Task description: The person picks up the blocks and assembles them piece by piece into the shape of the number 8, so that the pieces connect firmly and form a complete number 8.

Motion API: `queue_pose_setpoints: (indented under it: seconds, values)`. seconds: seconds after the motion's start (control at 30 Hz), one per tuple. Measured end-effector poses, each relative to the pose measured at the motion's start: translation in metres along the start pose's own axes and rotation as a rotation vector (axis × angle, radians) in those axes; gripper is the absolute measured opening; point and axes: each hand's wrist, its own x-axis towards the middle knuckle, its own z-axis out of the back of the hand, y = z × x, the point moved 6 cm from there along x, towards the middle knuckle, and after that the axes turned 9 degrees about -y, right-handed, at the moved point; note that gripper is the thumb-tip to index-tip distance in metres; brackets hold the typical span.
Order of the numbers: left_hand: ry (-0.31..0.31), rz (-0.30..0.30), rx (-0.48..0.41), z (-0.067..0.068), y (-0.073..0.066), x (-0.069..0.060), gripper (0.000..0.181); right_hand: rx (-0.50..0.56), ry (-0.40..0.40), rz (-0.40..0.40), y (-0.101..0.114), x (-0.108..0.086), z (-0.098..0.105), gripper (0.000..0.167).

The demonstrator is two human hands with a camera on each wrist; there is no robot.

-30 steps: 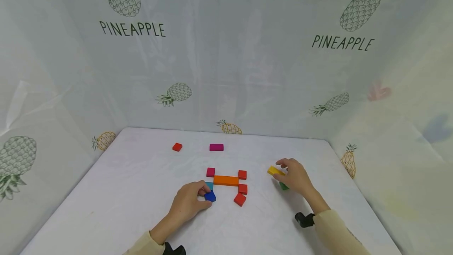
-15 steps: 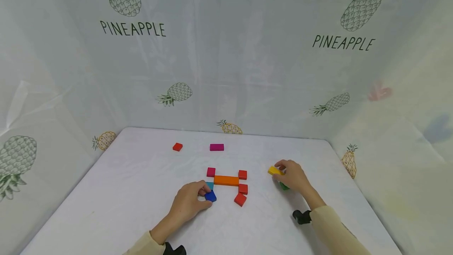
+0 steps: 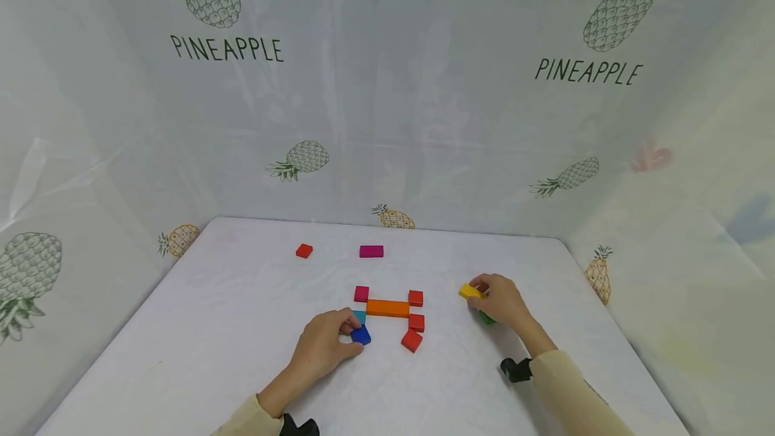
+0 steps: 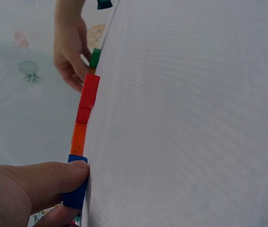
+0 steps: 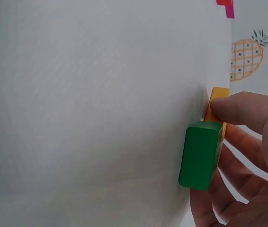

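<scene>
My left hand point(image 3: 323, 343) pinches a blue block point(image 3: 361, 335) between thumb and fingers, its thumb lying on the block in the left wrist view. Just beyond it lies a light blue block point(image 3: 360, 317), partly covered by the fingers. On the right side of the table, my right hand point(image 3: 504, 301) grips a yellow block point(image 3: 469, 291) with thumb and fingers. A green block point(image 5: 200, 156) sits against the yellow one, under the hand; the head view shows only a little of it.
Midway between the hands lies a long orange block point(image 3: 388, 309). Around its ends are a magenta block point(image 3: 361, 294) and several red blocks point(image 3: 416, 323). Farther back are another red block point(image 3: 304, 251) and a long magenta block point(image 3: 371, 251). A pineapple-print curtain point(image 3: 387, 86) hangs behind the table.
My right hand's fingers have come down and closed on the yellow block, and its forearm has shifted slightly left. The left hand stays at the blue block.
</scene>
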Motion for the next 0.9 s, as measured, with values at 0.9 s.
queue_pose_setpoints:
  seconds: [0.9]
  values:
    - [-0.004, 0.005, -0.014, 0.0, 0.001, 0.001, 0.029, 0.008, 0.005, 0.099, 0.045, -0.003, 0.003, 0.024]
